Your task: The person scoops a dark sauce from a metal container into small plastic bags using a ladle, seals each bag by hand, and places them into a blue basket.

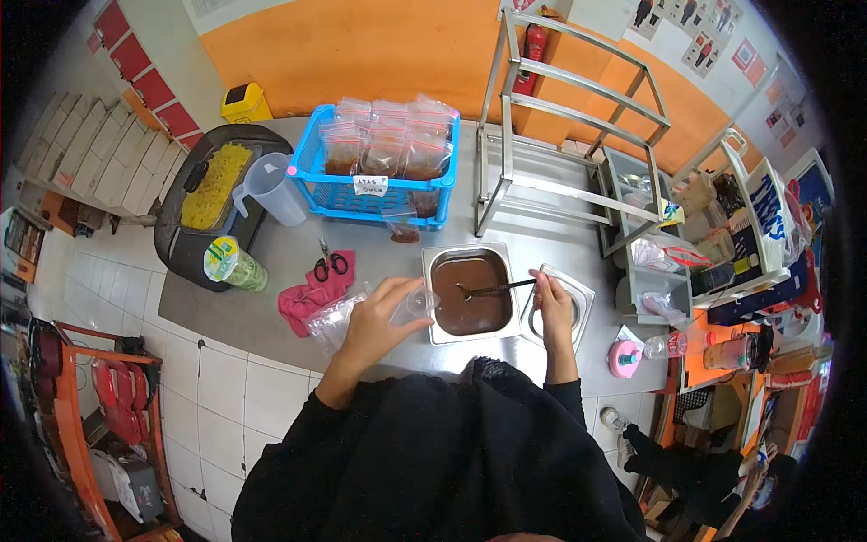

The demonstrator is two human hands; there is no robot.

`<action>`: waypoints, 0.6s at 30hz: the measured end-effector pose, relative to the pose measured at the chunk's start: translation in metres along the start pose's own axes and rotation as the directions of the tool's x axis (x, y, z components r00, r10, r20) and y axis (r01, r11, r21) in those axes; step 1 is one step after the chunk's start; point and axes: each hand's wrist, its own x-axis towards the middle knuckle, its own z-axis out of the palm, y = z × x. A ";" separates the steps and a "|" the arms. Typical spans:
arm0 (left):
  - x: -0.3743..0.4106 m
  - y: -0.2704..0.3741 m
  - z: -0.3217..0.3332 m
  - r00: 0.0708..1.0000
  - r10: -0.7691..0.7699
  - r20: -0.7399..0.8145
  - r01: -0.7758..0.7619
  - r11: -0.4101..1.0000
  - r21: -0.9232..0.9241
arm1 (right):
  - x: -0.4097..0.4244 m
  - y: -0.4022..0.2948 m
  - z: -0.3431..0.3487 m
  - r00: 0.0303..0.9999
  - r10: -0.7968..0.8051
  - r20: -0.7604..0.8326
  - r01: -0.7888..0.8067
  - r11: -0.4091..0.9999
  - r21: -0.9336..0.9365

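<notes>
My left hand [381, 320] grips a small clear plastic cup [414, 305] beside the near left rim of a square stainless steel food pan [467, 337]. Thick brown sauce [467, 313] lies in the pan. A dark, thin-handled utensil [502, 288] dips into the sauce; its submerged end is hidden. The fingertips of my right hand [557, 310] hold its upper end, over the pan's right side. Partly beneath that hand is a steel lid [581, 298] on the table. Clear plastic bags [333, 324] and a pink cloth [297, 305] lie left of my left hand.
Black-handled scissors [330, 265] rest on the cloth. Behind the pan stands a blue basket [379, 196] of filled zip bags. A measuring jug [276, 193], green drink cup [237, 264] and yellow food tray [215, 183] are left; a metal frame [504, 156] and pink-lidded bottle [624, 358] right.
</notes>
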 end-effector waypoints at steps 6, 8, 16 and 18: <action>0.000 -0.002 0.002 0.999 -0.031 -0.022 0.030 0.999 -0.017 | -0.008 0.001 0.018 0.991 -0.086 0.102 0.061 0.972 0.229; 0.001 -0.001 0.003 0.999 -0.039 -0.015 0.039 0.999 -0.015 | -0.010 0.012 0.017 0.996 -0.050 0.069 0.027 0.952 0.304; 0.003 0.000 0.005 0.997 -0.075 -0.025 0.074 0.997 -0.033 | -0.015 0.022 0.016 0.984 0.180 -0.003 -0.157 0.863 0.481; 0.005 -0.001 0.006 0.996 -0.085 -0.026 0.083 0.995 -0.050 | -0.014 0.020 0.014 0.977 0.214 -0.002 -0.179 0.822 0.541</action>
